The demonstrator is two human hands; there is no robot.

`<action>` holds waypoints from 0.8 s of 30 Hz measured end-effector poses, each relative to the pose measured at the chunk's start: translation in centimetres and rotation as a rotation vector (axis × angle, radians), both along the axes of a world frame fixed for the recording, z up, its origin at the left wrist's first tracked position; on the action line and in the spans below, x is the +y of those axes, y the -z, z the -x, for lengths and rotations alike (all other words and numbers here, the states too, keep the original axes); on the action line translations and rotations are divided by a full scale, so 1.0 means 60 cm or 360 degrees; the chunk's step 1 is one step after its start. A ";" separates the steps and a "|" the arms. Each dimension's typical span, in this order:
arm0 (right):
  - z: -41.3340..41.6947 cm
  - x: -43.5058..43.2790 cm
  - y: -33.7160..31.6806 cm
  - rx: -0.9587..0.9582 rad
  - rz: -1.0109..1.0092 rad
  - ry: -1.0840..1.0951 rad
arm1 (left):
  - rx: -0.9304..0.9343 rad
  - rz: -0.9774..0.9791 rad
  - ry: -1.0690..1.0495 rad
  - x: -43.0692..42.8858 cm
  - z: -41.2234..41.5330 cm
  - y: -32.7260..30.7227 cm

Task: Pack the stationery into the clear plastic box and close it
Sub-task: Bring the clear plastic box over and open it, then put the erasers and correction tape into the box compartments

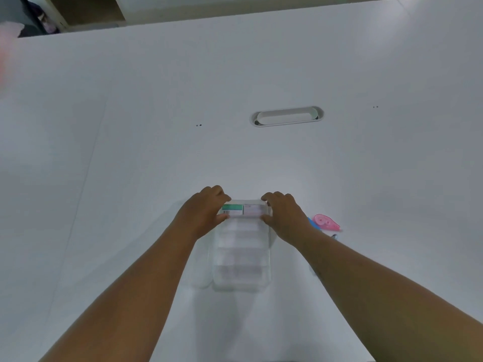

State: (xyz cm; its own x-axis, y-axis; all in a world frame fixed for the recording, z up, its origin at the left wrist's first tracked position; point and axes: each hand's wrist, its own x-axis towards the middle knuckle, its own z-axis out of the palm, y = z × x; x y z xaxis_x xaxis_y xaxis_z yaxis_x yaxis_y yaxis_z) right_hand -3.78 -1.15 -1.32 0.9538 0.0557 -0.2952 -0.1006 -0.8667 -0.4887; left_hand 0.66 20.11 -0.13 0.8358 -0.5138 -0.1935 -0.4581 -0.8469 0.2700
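The clear box lies lengthwise on the table, two small packs, one green and one pink, at its far end, a pink tape dispenser lying right.

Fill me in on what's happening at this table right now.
A person is packing stationery at a white table. Both hands, left hand and right hand, grip the far end of a clear plastic box, where two small labelled packs sit between the fingers. A pink correction tape dispenser and a blue item partly hidden behind the right wrist lie outside the box on the right. Whether the lid is on cannot be told.
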 end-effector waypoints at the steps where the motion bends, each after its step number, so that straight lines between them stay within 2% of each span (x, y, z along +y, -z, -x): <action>1: 0.001 -0.003 -0.001 0.0001 -0.0006 0.0016 | 0.0003 -0.0002 -0.0012 -0.002 0.001 0.001; 11: 0.018 -0.088 0.002 -0.0026 0.0011 0.0207 | 0.0045 0.0124 -0.0046 -0.070 -0.011 0.010; 18: 0.056 -0.177 0.013 0.0149 0.0043 0.0192 | 0.0042 0.0134 -0.0064 -0.120 -0.035 0.011; 24: 0.064 -0.221 0.021 0.0126 0.0080 0.0319 | 0.0049 0.0124 -0.0076 -0.167 -0.047 0.012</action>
State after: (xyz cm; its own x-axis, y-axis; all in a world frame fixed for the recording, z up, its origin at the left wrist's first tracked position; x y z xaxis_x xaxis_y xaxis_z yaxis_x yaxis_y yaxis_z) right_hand -7.65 -14.43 -2.60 0.9180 -0.1494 -0.3673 -0.3098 -0.8485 -0.4291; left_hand 3.47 10.08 -0.82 0.8541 -0.4878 -0.1803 -0.4080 -0.8435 0.3492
